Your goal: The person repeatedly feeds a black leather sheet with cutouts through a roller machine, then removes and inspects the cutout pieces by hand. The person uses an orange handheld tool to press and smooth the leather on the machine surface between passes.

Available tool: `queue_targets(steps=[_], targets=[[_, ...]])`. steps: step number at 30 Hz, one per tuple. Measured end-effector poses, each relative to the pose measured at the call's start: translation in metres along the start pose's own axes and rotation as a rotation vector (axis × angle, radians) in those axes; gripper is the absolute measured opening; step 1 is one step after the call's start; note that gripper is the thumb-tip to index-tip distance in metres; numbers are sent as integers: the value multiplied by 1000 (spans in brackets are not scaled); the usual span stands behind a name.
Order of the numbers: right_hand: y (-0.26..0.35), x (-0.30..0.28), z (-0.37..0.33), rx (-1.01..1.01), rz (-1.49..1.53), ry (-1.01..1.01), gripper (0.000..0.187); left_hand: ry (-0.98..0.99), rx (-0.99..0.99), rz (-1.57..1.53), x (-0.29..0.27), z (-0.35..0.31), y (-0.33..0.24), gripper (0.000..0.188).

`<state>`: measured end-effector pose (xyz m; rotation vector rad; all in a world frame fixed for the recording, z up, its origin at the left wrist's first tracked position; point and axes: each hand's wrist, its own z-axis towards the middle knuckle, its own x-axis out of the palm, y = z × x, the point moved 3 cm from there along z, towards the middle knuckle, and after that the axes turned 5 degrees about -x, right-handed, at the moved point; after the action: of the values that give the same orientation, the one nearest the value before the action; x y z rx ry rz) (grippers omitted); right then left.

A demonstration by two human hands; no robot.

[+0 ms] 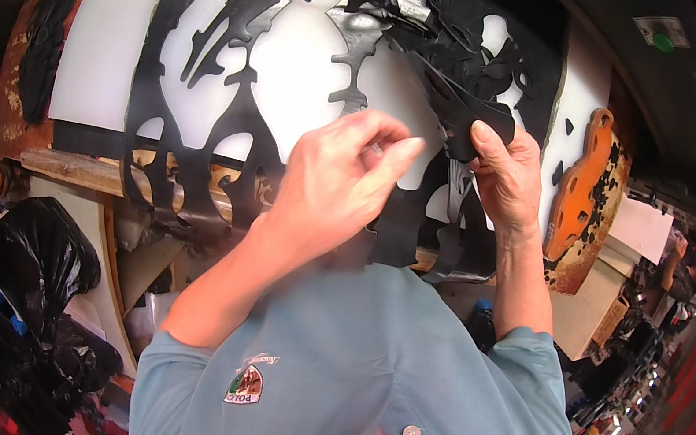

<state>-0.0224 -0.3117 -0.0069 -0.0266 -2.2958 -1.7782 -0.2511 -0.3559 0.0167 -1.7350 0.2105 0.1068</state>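
Note:
A large black sheet, leather-like and full of cut-out holes (234, 104), lies over a white board (107, 51) and droops past the near edge. My right hand (509, 172) is closed at the right side of the sheet, thumb on top, gripping a dark, smooth black leather-like piece (467, 103). Left of it, above the sheet, my left hand (342, 178) is curled with thumb and forefinger close together. Whatever those fingers may hold is too small or hidden to name. Crumpled black scraps (477, 61) are heaped beyond my right hand.
An orange shaped cutting die (583, 180) rests on a worn brown board (602, 222) at the right. A green button (663, 42) sits on the dark machine body. Black plastic bags (41, 252) stand at the left, below a wooden beam (84, 173). Another person (689, 272) is far right.

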Motion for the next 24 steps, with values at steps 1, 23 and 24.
queue_targets(steps=[1,23,24], targets=[[0,2,0,-2,4,10,18,22,-28,13,5,5,1,24],[14,-45,19,-234,324,-204,21,-300,-72,-178,-18,56,46,35],[18,-66,24,-233,336,-212,21,-386,-168,-179,-37,57,54,36]])
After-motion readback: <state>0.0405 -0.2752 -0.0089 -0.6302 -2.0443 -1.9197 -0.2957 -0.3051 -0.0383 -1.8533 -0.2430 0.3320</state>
